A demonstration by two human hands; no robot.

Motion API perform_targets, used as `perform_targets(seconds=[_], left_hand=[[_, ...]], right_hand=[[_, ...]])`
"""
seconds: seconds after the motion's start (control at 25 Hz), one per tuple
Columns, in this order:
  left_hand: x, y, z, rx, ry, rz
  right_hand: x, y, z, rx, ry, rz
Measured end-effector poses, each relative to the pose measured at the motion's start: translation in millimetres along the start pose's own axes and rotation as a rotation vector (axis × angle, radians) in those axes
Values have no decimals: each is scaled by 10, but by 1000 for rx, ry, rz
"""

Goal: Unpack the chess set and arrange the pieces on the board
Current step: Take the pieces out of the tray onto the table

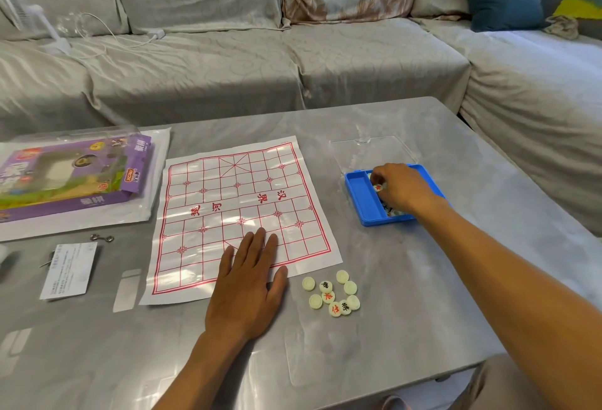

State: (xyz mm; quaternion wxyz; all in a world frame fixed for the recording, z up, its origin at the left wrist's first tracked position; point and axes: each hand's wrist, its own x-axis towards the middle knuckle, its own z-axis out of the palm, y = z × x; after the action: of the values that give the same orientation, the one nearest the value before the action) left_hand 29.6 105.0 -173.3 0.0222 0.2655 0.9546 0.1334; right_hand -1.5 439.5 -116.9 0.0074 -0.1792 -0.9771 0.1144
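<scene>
While the thin paper board (241, 210) is pinned at its near edge only by the left hand (247, 282), which lies flat with the fingers straight and spread and nothing grasped, a shift of the sheet is judged likely if that hand is lifted, since the sheet looks light, glossy and creased along its folds. The right hand (399, 186) is curled into the blue plastic tray (361, 194), and a round white piece with a red character (379, 187) is pinched at the fingertips; whether more than one disc is held cannot be told. A slip is judged possible, as the discs appear smooth and small, and a dropped one could roll across the polished grey table (423, 312) toward its edge. More pieces are seen in the tray beneath the wrist, partly hidden. A loose cluster of pieces (334, 292) lies just beside the board's near right corner, some face up with red or black characters, some face down and blank, so none is yet placed on the red grid. The cluster could be scattered by the right forearm on its way back. A clear lid (368, 152) lies touching the tray's far side, and the purple cardboard box (75, 178) rests on a plastic sleeve at the left.
</scene>
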Motion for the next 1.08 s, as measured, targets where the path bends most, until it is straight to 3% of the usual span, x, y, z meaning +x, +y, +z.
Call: perform_targets(seconds=[0.16, 0.4, 0.68, 0.8, 0.96, 1.08], left_hand=[[9, 1, 7, 6, 0, -2], [10, 1, -4, 10, -10, -4], [23, -4, 16, 10, 3, -2], [19, -1, 6, 28, -3, -7], [20, -2, 5, 27, -5, 4], [8, -10, -5, 26, -7, -2]], right_hand=[[-46, 75, 12, 63, 62, 24], [-4, 39, -34, 86, -7, 38], [-374, -44, -340, 414, 265, 71], [-801, -297, -307, 502, 100, -19], [-1322, -543, -31, 249, -320, -94], [-1316, -564, -157, 246, -429, -157]])
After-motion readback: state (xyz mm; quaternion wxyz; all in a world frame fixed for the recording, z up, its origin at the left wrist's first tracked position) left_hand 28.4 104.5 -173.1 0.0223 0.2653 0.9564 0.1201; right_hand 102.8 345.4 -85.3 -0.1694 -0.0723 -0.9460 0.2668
